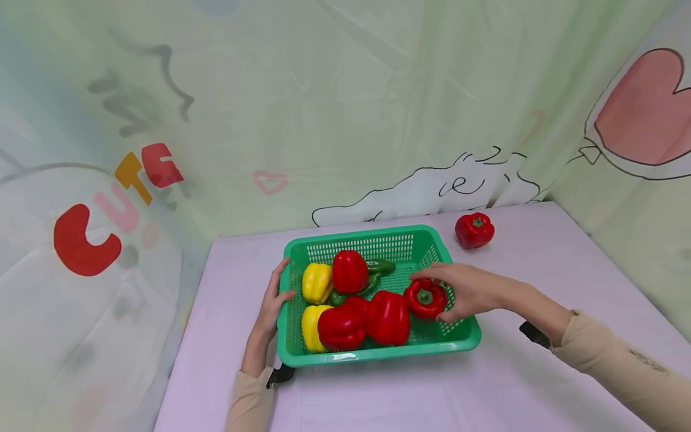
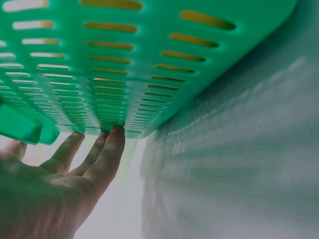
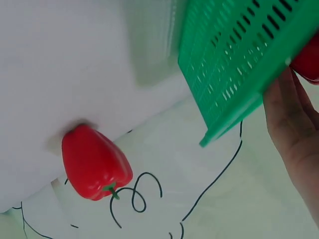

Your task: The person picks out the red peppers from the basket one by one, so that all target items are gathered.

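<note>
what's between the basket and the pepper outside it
Just bare tabletop: the head view shows a narrow strip of it between the basket and the loose pepper.

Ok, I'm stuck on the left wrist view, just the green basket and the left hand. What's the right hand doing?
Observer: The right hand grips a red pepper in the green basket, near its right end.
Operator: Copy. And the yellow showing through on my side?
Observer: Two yellow peppers, side by side at the basket's left end.
Operator: Anything left outside the basket?
Observer: Yes, a lone pepper, also red, sits on the table beyond the basket's far right corner.
</note>
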A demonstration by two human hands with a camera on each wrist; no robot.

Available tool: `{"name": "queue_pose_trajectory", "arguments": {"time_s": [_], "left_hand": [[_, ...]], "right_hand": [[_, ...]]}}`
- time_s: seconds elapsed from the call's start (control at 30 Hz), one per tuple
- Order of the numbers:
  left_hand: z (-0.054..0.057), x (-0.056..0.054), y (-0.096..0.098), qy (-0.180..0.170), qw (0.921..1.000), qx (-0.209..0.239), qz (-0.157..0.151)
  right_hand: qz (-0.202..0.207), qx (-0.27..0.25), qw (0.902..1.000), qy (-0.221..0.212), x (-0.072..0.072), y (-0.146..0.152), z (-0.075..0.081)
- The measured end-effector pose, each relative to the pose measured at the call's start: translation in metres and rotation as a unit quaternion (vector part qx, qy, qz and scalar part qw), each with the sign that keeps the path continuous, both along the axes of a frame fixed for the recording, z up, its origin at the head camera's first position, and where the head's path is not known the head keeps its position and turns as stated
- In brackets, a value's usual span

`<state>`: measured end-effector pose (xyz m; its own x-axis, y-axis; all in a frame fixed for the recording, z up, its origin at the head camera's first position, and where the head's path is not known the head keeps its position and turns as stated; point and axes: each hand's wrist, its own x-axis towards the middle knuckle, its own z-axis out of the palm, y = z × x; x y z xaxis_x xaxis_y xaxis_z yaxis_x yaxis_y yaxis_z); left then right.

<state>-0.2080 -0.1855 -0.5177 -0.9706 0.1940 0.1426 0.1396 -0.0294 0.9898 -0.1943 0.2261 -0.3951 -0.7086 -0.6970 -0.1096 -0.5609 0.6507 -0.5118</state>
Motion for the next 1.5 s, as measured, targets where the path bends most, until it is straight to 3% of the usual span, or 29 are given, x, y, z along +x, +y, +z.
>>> {"name": "queue_pose_trajectory", "arguments": {"time_s": [0.57, 0.9, 1.3, 1.5], "left_hand": [[-0.001, 0.002, 0.0, -0.004, 1.0, -0.003, 0.0], [-0.002, 0.002, 0.0, -0.006, 1.0, -0.005, -0.001], [0.0, 0.001, -0.001, -0.004, 1.0, 0.002, -0.003], [-0.001, 0.002, -0.001, -0.005, 1.0, -0.003, -0.003]], "right_hand": [[-0.057, -0.07, 0.9953, 0.035, -0.004, 0.014, 0.002], [-0.062, -0.141, 0.9838, 0.092, -0.012, 0.032, 0.008], [-0.153, -0.154, 0.9662, 0.139, -0.021, 0.055, 0.022], [-0.2, -0.15, 0.9604, 0.123, -0.023, 0.073, 0.019]]}}
